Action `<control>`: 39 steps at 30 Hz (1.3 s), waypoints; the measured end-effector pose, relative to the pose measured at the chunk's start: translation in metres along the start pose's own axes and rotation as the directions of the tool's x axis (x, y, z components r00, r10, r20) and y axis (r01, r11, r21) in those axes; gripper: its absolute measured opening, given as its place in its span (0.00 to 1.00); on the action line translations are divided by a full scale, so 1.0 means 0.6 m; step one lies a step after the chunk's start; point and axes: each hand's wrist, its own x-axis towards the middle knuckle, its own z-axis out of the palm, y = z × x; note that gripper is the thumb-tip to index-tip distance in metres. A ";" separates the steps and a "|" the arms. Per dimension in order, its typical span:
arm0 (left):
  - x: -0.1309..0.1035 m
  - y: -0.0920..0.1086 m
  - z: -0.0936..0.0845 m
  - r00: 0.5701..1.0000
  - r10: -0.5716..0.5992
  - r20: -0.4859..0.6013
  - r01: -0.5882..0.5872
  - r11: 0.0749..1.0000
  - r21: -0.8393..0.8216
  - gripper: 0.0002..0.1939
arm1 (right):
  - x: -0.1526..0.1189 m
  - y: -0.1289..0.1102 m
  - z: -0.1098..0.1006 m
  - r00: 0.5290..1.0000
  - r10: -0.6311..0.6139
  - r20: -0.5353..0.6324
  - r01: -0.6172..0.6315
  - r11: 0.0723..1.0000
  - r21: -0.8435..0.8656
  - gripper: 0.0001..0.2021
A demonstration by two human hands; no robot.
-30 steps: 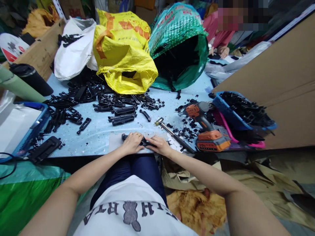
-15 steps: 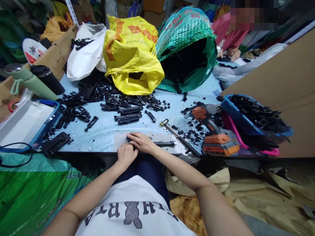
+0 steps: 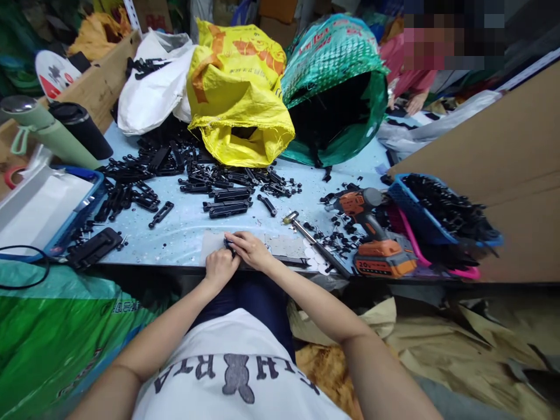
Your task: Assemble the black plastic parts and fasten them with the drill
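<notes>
You have a small black part (image 3: pixel 228 242) between your 2 hands, to the left of the hammer (image 3: pixel 317 242) and close to the table edge. Your left hand (image 3: pixel 221 267) is curled closed around its near end, and your right hand (image 3: pixel 250 249) reaches across from the hammer's side, fingers over its far end; you can't tell whether those fingers pinch it or only rest on it. Only a sliver of the part shows past your fingertips, so its full shape and its near end are hidden. A long black strip (image 3: pixel 291 260) lies between your right hand and the hammer's handle, with its left end out of sight behind your wrist. Right of the hammer, small black pieces (image 3: pixel 345 230) crowd beside the orange drill (image 3: pixel 371 233), too small and jumbled to count. Beyond the hammer, the inside of the green sack (image 3: pixel 335 87) is too dark to make out.
</notes>
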 end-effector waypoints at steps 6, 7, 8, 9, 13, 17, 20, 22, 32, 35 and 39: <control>-0.002 -0.015 -0.010 1.000 0.000 0.006 -0.001 1.000 0.007 0.19 | -0.001 -0.002 0.005 0.998 0.052 -0.037 -0.053 0.999 -0.003 0.20; -0.002 -0.017 -0.011 1.000 0.007 0.011 -0.007 1.000 0.006 0.19 | -0.001 -0.003 0.007 0.998 0.046 -0.041 -0.046 0.999 -0.003 0.20; -0.001 -0.018 -0.011 1.000 0.016 0.014 -0.016 1.000 0.003 0.18 | -0.001 -0.004 0.009 0.998 0.043 -0.046 -0.043 0.999 -0.010 0.20; 0.000 -0.017 -0.011 1.000 0.026 0.017 -0.026 1.000 -0.001 0.18 | 0.000 -0.005 0.011 0.997 0.048 -0.055 -0.050 0.998 -0.025 0.20; 0.003 -0.009 -0.005 1.000 -0.004 0.011 0.004 1.000 0.004 0.18 | 0.003 -0.008 0.016 0.993 0.101 -0.068 -0.105 0.992 -0.063 0.20; 0.003 -0.008 -0.005 1.000 0.006 0.005 -0.006 1.000 0.026 0.19 | -0.005 -0.007 0.017 0.997 0.074 -0.022 -0.076 0.986 -0.148 0.20; 0.003 -0.008 -0.009 1.000 -0.014 0.008 0.013 0.999 0.040 0.18 | -0.006 -0.005 0.020 0.997 0.080 -0.021 -0.083 0.975 -0.204 0.19; 0.004 -0.008 -0.013 1.000 -0.013 0.006 0.013 0.999 0.044 0.18 | -0.001 -0.008 0.022 0.996 0.090 -0.009 -0.090 0.976 -0.199 0.19; 0.032 -0.063 -0.046 0.756 0.632 -0.172 -0.630 0.773 0.072 0.17 | -0.084 0.012 -0.078 0.990 0.066 -0.121 -0.103 0.939 -0.328 0.29; 0.070 -0.042 -0.041 0.547 0.835 -0.060 -0.828 0.550 0.108 0.21 | -0.146 0.054 -0.100 0.985 0.105 -0.136 -0.161 0.840 -0.517 0.28; 0.095 -0.005 -0.045 0.609 0.792 0.044 -0.789 0.600 0.136 0.23 | -0.156 0.061 -0.126 0.997 -0.040 -0.061 -0.001 0.821 -0.571 0.26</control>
